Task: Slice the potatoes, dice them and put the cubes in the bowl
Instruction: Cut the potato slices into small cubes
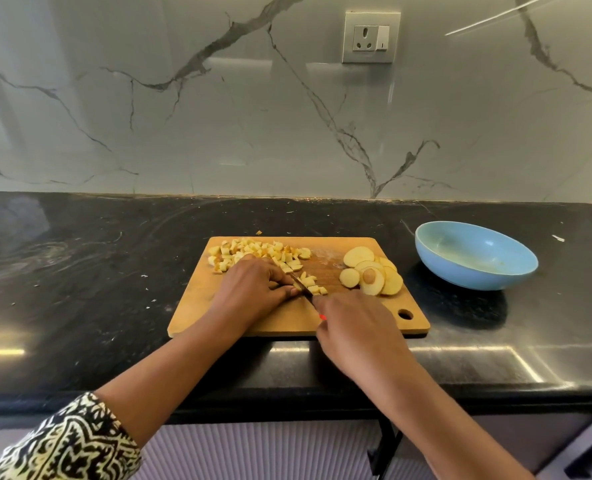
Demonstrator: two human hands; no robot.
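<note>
A wooden cutting board (287, 320) lies on the black counter. Several potato cubes (253, 252) are heaped at its far left, and more cubes (313, 284) trail toward the middle. Round potato slices (370, 271) overlap at the board's right. My left hand (253, 289) has curled fingers holding down potato pieces beside the blade. My right hand (353, 334) grips a knife (303, 287) with a red handle; its blade runs diagonally between my hands among the cubes. A light blue bowl (474, 254) stands right of the board, with no potato in it.
The black stone counter (80, 271) runs left and right, with small scraps scattered on it. A marble backsplash with a wall socket (370, 38) rises behind. The counter's front edge is close to my forearms, with cabinet fronts (270, 452) below.
</note>
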